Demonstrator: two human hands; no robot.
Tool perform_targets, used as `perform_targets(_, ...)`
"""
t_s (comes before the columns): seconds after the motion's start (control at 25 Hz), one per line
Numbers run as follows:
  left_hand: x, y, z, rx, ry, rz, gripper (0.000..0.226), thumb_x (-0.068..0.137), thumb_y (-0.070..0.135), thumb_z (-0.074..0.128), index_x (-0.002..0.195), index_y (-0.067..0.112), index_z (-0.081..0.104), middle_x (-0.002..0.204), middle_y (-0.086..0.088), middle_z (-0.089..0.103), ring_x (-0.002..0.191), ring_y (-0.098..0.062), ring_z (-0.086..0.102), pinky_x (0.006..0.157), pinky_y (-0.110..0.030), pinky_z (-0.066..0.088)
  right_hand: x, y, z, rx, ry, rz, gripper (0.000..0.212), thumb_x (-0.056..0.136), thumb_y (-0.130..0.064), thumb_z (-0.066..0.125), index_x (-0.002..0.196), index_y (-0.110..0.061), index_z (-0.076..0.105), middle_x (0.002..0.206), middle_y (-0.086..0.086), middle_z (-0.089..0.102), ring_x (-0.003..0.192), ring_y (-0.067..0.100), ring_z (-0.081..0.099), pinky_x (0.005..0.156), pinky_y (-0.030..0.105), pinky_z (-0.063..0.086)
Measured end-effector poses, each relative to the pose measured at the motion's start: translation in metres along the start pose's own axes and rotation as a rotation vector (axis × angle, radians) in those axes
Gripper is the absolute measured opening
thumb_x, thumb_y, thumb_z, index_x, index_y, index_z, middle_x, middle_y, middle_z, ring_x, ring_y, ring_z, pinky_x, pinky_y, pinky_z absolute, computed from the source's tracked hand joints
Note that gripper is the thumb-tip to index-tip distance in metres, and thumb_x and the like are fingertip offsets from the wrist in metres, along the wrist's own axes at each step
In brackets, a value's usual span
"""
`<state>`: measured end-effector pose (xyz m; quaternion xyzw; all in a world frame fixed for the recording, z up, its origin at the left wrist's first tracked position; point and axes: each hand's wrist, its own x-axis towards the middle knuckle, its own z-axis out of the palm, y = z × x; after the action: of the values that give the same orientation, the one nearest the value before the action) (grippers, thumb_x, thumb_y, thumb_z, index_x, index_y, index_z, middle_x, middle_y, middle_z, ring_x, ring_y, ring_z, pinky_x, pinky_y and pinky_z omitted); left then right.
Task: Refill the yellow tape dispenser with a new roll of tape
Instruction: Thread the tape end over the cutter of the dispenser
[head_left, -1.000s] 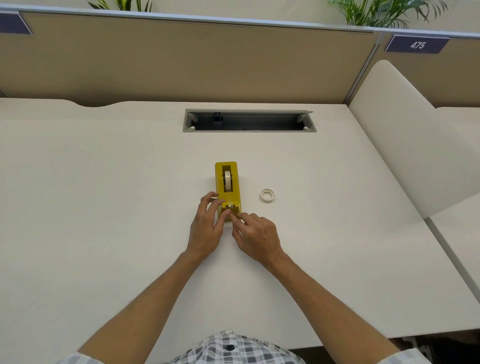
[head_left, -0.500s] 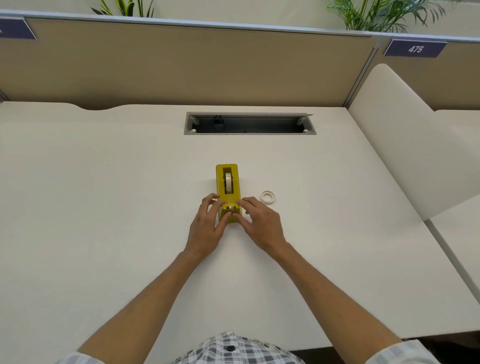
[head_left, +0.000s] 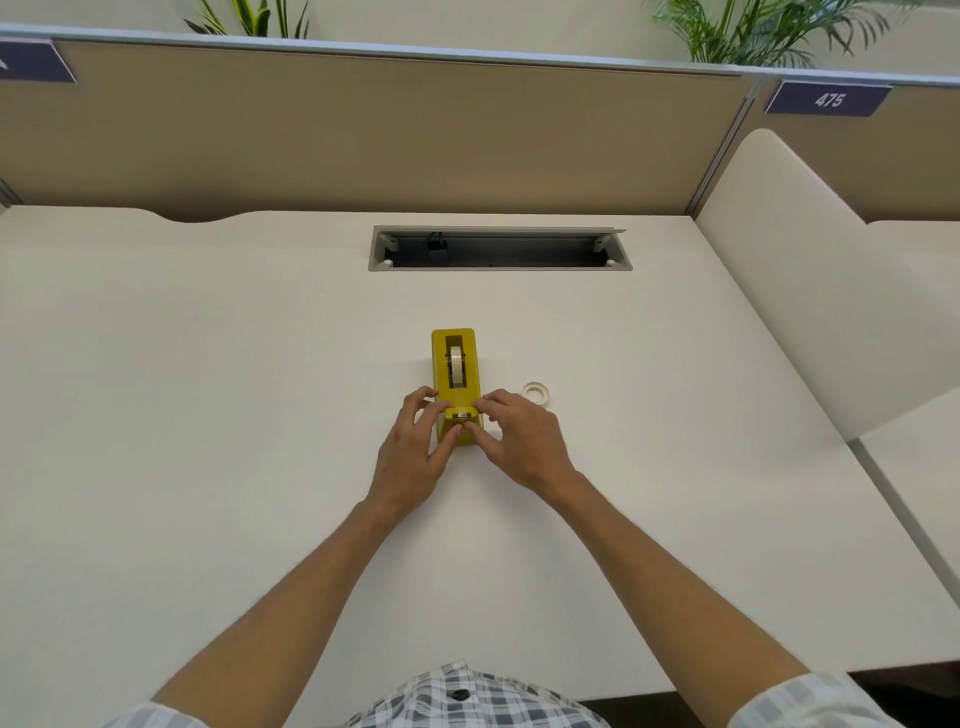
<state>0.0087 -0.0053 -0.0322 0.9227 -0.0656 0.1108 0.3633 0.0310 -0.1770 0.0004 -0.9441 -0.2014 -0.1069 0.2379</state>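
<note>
White desk, cable slot at its far middle. Your left hand grips the yellow tape dispenser mid-desk from the left, thumb on its near end. Your right hand grips the cutter end from the right, fingers curled over it. Tape roll sits upright in the dispenser's well. Empty core ring lies flat just right of the dispenser, near your right hand.

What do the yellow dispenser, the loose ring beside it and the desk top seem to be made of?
Yellow dispenser: probably plastic or painted metal; even, opaque colour with a soft sheen. Loose ring: likely a cardboard or plastic tape core; thin, off-white, matte. Desk top: seemingly laminate; flat, uniform cream, no grain.
</note>
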Motion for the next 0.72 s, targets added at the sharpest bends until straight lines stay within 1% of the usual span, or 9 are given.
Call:
perform_targets(0.12,-0.0003,0.0016,-0.0007,-0.012,-0.008,-0.016,0.038,0.092,0.036,0.06,0.123,0.013,0.057,0.141,-0.006,0.044,0.102,-0.023,0.061,0.072,-0.025,0.052,0.0012,0.0022,0.0006,-0.067,-0.007,-0.043,0.03,0.093,-0.037,0.064,0.114,-0.016,0.07,0.11,-0.001,0.07,0.091,0.017,0.067,0.061,0.024,0.046)
perform_targets(0.32,-0.0002,0.0031,-0.0013,-0.021,-0.015,-0.029,0.039,0.092,0.035,0.06,0.124,0.013,0.057,0.141,-0.006,0.044,0.105,-0.023,0.06,0.074,-0.026,0.051,-0.0042,0.0021,0.0024,-0.062,-0.013,-0.042,0.032,0.095,-0.038,0.06,0.117,-0.015,0.067,0.112,-0.001,0.068,0.093,0.017,0.066,0.062,0.033,0.058)
perform_targets(0.4,-0.0001,0.0041,-0.0013,-0.027,-0.011,-0.039,0.039,0.092,0.036,0.061,0.124,0.014,0.057,0.141,-0.006,0.044,0.106,-0.022,0.06,0.074,-0.027,0.051,-0.0042,0.0018,0.0024,-0.063,-0.016,-0.037,0.033,0.095,-0.039,0.06,0.118,-0.015,0.067,0.112,-0.001,0.068,0.094,0.017,0.066,0.063,0.034,0.058)
perform_targets(0.56,-0.0013,0.0048,-0.0008,-0.007,-0.008,-0.035,0.038,0.092,0.036,0.062,0.123,0.015,0.057,0.141,-0.004,0.044,0.103,-0.021,0.061,0.07,-0.024,0.049,-0.0022,0.0018,0.0017,-0.1,-0.02,-0.054,0.03,0.094,-0.035,0.063,0.114,-0.013,0.068,0.11,0.002,0.07,0.092,0.019,0.067,0.063,0.032,0.056)
perform_targets(0.72,-0.001,0.0055,-0.002,-0.009,-0.02,-0.051,0.041,0.089,0.036,0.066,0.123,0.016,0.057,0.142,-0.003,0.044,0.1,-0.021,0.061,0.068,-0.022,0.046,-0.0032,-0.0002,-0.0001,-0.059,-0.036,-0.042,0.032,0.091,-0.034,0.066,0.115,-0.013,0.067,0.109,0.0,0.068,0.092,0.018,0.065,0.063,0.032,0.057)
